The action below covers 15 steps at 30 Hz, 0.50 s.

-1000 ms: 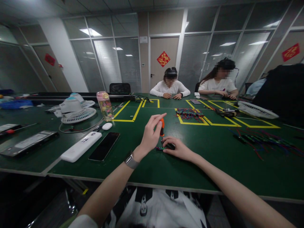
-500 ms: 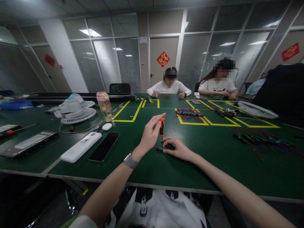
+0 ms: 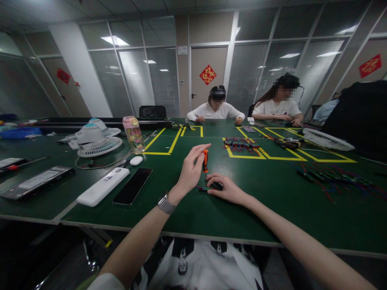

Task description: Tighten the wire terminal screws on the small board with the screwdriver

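My left hand (image 3: pixel 191 171) pinches a small screwdriver (image 3: pixel 205 158) with an orange and black handle, held upright with its tip down. Under the tip lies a small black part (image 3: pixel 215 186) with coloured wires, flat on the green table (image 3: pixel 193 209). My right hand (image 3: pixel 227 189) presses down on that part, fingers laid over it. A watch is on my left wrist.
A black phone (image 3: pixel 133 186) and a white power bank (image 3: pixel 103 186) lie to the left, past them a white fan (image 3: pixel 96 143) and a bottle (image 3: pixel 133 135). Bundles of coloured wires (image 3: pixel 242 145) lie ahead and at right (image 3: pixel 335 177). Two people sit across the table.
The screwdriver has tilted slightly more upright between my left fingers. My right hand has stayed on the part. The person opposite spread their arms.
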Available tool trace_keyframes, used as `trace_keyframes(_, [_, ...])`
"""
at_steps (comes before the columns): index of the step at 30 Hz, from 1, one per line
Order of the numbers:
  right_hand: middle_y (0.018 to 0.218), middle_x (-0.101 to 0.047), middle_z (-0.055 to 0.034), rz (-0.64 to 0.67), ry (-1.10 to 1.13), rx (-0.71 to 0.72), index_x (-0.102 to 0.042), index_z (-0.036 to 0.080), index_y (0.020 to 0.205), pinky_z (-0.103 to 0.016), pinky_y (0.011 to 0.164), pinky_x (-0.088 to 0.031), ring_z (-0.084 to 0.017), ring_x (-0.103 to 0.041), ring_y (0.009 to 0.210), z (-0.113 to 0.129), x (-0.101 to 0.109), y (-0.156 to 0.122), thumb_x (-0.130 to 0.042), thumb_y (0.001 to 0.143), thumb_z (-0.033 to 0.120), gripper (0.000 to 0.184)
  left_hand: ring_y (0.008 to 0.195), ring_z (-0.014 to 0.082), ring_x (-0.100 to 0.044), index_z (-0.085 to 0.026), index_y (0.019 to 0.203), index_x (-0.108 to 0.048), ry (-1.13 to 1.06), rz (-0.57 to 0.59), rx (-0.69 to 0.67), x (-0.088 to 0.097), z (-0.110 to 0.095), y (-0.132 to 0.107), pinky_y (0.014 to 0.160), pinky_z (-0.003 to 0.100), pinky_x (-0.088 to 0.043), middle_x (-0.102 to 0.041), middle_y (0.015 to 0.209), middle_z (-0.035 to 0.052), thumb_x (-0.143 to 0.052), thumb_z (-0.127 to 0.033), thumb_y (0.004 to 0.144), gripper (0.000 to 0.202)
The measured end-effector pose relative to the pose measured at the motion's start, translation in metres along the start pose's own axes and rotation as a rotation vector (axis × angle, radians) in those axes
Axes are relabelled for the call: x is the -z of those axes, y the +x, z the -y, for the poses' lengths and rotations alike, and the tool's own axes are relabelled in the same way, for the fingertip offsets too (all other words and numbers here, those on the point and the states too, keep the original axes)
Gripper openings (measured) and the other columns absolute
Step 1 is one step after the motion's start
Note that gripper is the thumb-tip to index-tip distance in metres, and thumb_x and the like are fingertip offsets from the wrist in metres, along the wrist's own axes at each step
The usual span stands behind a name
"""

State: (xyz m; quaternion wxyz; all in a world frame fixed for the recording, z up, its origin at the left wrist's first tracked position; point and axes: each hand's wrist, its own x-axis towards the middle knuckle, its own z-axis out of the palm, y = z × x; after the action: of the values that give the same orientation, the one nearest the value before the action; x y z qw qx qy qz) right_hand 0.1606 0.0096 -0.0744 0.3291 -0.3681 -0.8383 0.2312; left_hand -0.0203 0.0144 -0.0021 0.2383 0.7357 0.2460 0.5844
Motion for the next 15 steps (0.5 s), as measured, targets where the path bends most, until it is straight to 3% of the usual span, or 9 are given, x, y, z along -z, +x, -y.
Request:
trace_keyframes(5, [0.113, -0.065, -0.0091, 0.006, -0.003, -0.006, -0.070, 0.020, 0.085, -0.041, 0.099, -0.044, -0.024, -0.061, 0.109, 0.0011, 0.0005, 0.0000, -0.072, 0.079, 0.023, 0.007, 0.106, 0.0175, -0.062, -0.021, 0.122, -0.061, -0.079, 0.053, 0.038, -0.0002, -0.0004, -0.0002, 0.095, 0.030, -0.046, -0.066, 0.112, 0.0071, -0.044, -0.025, 0.097, 0.031])
trace_keyframes(11, [0.112, -0.065, -0.0089, -0.006, -0.003, 0.005, -0.069, 0.019, 0.084, -0.040, 0.098, -0.044, -0.024, -0.061, 0.108, -0.0002, -0.0006, -0.0003, -0.072, 0.079, 0.021, 0.007, 0.083, 0.0139, -0.057, -0.023, 0.107, -0.069, 0.102, -0.057, -0.011, -0.0001, -0.0006, -0.0018, 0.080, 0.027, -0.048, -0.056, 0.089, 0.0023, -0.060, -0.029, 0.089, 0.020])
trace_keyframes(15, [0.113, -0.064, -0.0093, -0.007, -0.003, 0.004, -0.069, 0.019, 0.085, -0.040, 0.099, -0.044, -0.023, -0.061, 0.109, -0.0013, -0.0009, -0.0002, -0.072, 0.079, 0.022, 0.008, 0.100, 0.0156, -0.056, -0.024, 0.113, -0.067, 0.130, -0.067, 0.006, 0.0002, -0.0007, -0.0004, 0.092, 0.029, -0.046, -0.054, 0.104, 0.0050, -0.050, -0.029, 0.095, 0.026])
